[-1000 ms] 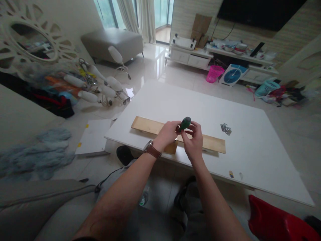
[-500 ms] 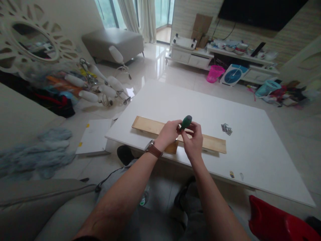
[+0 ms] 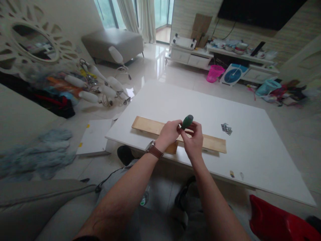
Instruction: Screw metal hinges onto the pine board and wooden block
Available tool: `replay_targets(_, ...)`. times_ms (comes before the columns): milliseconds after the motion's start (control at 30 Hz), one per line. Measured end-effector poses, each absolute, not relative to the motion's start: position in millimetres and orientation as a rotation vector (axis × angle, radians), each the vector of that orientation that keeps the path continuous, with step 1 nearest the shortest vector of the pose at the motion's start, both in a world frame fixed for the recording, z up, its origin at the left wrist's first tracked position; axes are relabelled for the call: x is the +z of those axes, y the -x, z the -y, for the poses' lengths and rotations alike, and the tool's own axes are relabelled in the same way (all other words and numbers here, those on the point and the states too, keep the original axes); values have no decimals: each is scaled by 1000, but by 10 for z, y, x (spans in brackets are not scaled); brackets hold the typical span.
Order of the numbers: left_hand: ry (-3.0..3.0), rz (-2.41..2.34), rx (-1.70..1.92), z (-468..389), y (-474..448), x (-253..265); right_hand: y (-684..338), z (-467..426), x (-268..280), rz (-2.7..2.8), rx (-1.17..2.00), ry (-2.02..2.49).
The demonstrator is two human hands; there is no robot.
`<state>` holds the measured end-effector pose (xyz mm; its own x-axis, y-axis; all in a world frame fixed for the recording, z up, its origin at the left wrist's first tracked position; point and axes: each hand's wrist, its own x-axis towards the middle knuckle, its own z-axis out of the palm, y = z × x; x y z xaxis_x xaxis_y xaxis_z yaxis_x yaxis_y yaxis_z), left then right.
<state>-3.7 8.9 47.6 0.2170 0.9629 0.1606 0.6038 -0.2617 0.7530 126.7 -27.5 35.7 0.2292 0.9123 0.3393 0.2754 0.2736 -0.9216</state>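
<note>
Head view, mid-frame: your right hand (image 3: 193, 140) grips that tilted screwdriver (image 3: 187, 122); left hand (image 3: 168, 134), can't tell; the lean could cause slipping!

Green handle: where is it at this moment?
Head view, just right of centre: the green handle is at the fingertips between the left hand and right hand, over the long board.

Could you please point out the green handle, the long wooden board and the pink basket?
Green handle (image 3: 187, 122): head view, its middle.
Long wooden board (image 3: 214, 143): head view, its right part.
Pink basket (image 3: 214, 75): head view, its side wall.
</note>
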Motion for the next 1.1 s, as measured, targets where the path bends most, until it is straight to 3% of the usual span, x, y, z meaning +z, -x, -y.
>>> replay_targets(1100,-1882,-1347,880,-84,39,482,-1248,285,340,1274,642,1230)
